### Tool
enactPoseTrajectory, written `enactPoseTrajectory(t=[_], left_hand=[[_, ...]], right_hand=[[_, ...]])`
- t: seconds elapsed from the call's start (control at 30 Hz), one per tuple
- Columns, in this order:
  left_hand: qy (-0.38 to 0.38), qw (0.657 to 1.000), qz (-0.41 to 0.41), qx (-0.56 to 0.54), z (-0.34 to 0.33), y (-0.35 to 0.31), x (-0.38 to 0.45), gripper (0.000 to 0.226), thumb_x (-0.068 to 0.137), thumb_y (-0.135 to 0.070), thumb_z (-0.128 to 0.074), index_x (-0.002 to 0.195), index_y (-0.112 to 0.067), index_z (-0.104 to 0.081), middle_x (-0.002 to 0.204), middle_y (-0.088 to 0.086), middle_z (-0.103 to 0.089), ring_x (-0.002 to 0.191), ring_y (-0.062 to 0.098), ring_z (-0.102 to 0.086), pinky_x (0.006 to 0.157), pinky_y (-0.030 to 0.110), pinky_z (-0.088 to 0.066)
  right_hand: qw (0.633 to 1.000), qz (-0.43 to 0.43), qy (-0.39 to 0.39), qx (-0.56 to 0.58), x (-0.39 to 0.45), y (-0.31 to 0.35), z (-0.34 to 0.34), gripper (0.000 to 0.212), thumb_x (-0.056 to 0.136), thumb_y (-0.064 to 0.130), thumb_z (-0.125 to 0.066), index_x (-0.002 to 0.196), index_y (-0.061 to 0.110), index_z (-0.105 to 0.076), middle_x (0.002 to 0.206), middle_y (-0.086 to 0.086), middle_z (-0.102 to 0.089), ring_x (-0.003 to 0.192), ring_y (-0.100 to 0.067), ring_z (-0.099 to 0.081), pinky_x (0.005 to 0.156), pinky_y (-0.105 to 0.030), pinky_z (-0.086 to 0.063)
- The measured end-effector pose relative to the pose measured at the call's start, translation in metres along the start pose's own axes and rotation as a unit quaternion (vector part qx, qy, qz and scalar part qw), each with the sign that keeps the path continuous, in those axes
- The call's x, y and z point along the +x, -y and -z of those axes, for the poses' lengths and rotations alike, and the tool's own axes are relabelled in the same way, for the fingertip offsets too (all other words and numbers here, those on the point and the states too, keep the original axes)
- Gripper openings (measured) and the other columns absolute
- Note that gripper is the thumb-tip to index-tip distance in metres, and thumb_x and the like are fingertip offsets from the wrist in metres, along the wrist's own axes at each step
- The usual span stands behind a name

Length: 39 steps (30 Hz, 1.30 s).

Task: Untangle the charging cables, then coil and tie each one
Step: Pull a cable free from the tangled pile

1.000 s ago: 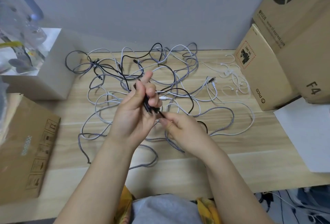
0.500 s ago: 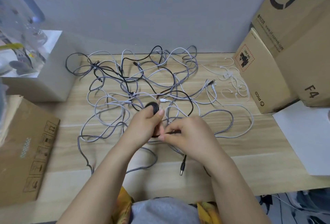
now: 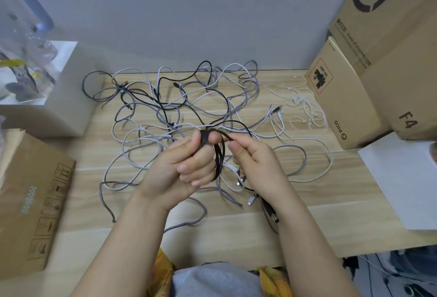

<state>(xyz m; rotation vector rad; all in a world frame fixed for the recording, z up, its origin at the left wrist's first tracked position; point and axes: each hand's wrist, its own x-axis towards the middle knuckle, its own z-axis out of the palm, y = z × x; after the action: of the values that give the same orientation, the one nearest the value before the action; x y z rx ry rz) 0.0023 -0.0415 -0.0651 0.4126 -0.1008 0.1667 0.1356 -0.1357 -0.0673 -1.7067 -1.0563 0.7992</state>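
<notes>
There is only the one view, from a camera on the person's head, looking forward and steeply down over a wooden table [image 3: 307, 225] that runs to a grey wall [image 3: 189, 12] at the top of the picture. It sits close: both forearms come up from the bottom edge, and the left hand [image 3: 182, 166] and right hand [image 3: 255, 159] meet near the centre. The wide lens bends the edges, so the cardboard boxes [image 3: 354, 98] on the right lean inward. At the very bottom, the person's own lap shows, just below the table's near edge
</notes>
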Motion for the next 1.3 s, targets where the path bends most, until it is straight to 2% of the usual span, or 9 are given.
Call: enactPoseTrajectory(t=[0.17, 0.3, 0.4, 0.53, 0.7, 0.87, 1.0, 1.1, 1.3], left_hand=[[-0.066, 0.991, -0.114, -0.023, -0.002, -0.002, 0.008, 0.036, 0.1, -0.016, -0.039, 0.126, 0.006, -0.048, 0.056, 0.003, -0.045, 0.049, 0.011, -0.033, 0.054, 0.024, -0.04], [-0.284, 0.924, -0.2, 0.16, -0.003, -0.003, 0.014, 0.045, 0.09, -0.028, -0.039, 0.126, -0.003, -0.047, 0.048, -0.01, -0.039, 0.039, 0.003, -0.034, 0.046, 0.015, -0.037], [-0.338, 0.87, -0.165, 0.319, 0.003, 0.007, 0.015, 0.04, 0.095, -0.023, -0.037, 0.131, -0.005, -0.043, 0.05, -0.006, -0.051, 0.043, 0.007, -0.044, 0.054, 0.016, -0.041], [-0.312, 0.851, -0.096, 0.411, 0.008, 0.015, 0.01, 0.033, 0.089, -0.024, -0.045, 0.122, -0.02, -0.047, 0.061, 0.002, -0.065, 0.053, 0.011, -0.057, 0.065, 0.018, -0.048], [-0.331, 0.782, -0.008, 0.527, 0.01, 0.021, 0.001, 0.016, 0.097, -0.023, -0.047, 0.09, -0.018, -0.06, 0.061, -0.008, -0.063, 0.067, 0.01, -0.057, 0.062, 0.015, -0.045], [-0.29, 0.822, 0.053, 0.487, -0.002, 0.024, -0.006, 0.064, 0.097, -0.05, -0.031, 0.058, -0.004, -0.051, 0.038, -0.005, -0.034, 0.041, 0.013, -0.028, 0.046, 0.025, -0.021], [-0.287, 0.809, 0.072, 0.508, -0.006, 0.015, -0.015, 0.073, 0.098, -0.048, -0.018, 0.04, -0.019, -0.051, 0.036, -0.001, -0.027, 0.039, 0.014, -0.026, 0.046, 0.02, -0.026], [-0.272, 0.821, 0.08, 0.496, -0.006, 0.013, -0.018, 0.071, 0.095, -0.057, -0.017, 0.058, -0.009, -0.054, 0.038, 0.006, -0.027, 0.036, 0.014, -0.025, 0.044, 0.016, -0.03], [-0.321, 0.797, 0.13, 0.496, -0.009, 0.011, -0.015, 0.07, 0.097, -0.054, -0.019, 0.054, -0.006, -0.046, 0.043, 0.013, -0.031, 0.034, 0.017, -0.025, 0.042, 0.02, -0.026]], right_hand=[[0.989, -0.047, 0.098, -0.105, -0.003, -0.01, -0.007, 0.025, 0.097, 0.019, -0.044, 0.101, 0.04, -0.056, 0.054, 0.014, -0.043, 0.051, -0.002, -0.037, 0.053, -0.023, -0.033], [0.941, -0.058, 0.216, -0.256, -0.014, 0.001, -0.015, 0.023, 0.098, 0.025, -0.044, 0.117, 0.026, -0.056, 0.084, 0.007, -0.057, 0.087, -0.022, -0.056, 0.076, -0.028, -0.043], [0.92, -0.009, 0.214, -0.327, -0.019, 0.016, -0.016, 0.025, 0.099, 0.033, -0.04, 0.113, 0.022, -0.056, 0.109, -0.005, -0.063, 0.104, -0.028, -0.055, 0.076, -0.034, -0.042], [0.902, 0.061, 0.15, -0.4, -0.023, 0.029, -0.006, 0.027, 0.097, 0.042, -0.04, 0.1, 0.023, -0.059, 0.1, -0.003, -0.064, 0.098, -0.028, -0.057, 0.065, -0.032, -0.031], [0.944, 0.102, 0.009, -0.314, -0.027, 0.026, -0.011, 0.019, 0.077, 0.044, -0.067, 0.087, 0.029, -0.073, 0.082, 0.004, -0.07, 0.084, -0.016, -0.062, 0.063, -0.028, -0.037], [0.996, -0.002, -0.082, -0.035, -0.022, 0.013, -0.017, 0.025, 0.053, 0.014, -0.088, 0.063, 0.025, -0.068, 0.068, 0.009, -0.062, 0.063, -0.001, -0.058, 0.06, -0.017, -0.044], [0.991, -0.013, -0.031, 0.129, -0.022, 0.007, -0.033, 0.027, 0.063, 0.022, -0.075, 0.073, 0.026, -0.051, 0.097, 0.013, -0.056, 0.072, -0.006, -0.055, 0.066, -0.021, -0.042], [0.961, -0.059, 0.067, 0.261, -0.025, 0.012, -0.037, 0.025, 0.082, 0.007, -0.06, 0.078, 0.014, -0.037, 0.072, 0.011, -0.062, 0.049, -0.006, -0.051, 0.056, -0.017, -0.044], [0.996, -0.02, -0.083, -0.03, -0.024, 0.009, -0.063, 0.028, 0.083, 0.055, -0.033, 0.082, 0.028, -0.038, 0.048, 0.002, -0.052, 0.058, -0.024, -0.059, 0.06, -0.037, -0.046]])
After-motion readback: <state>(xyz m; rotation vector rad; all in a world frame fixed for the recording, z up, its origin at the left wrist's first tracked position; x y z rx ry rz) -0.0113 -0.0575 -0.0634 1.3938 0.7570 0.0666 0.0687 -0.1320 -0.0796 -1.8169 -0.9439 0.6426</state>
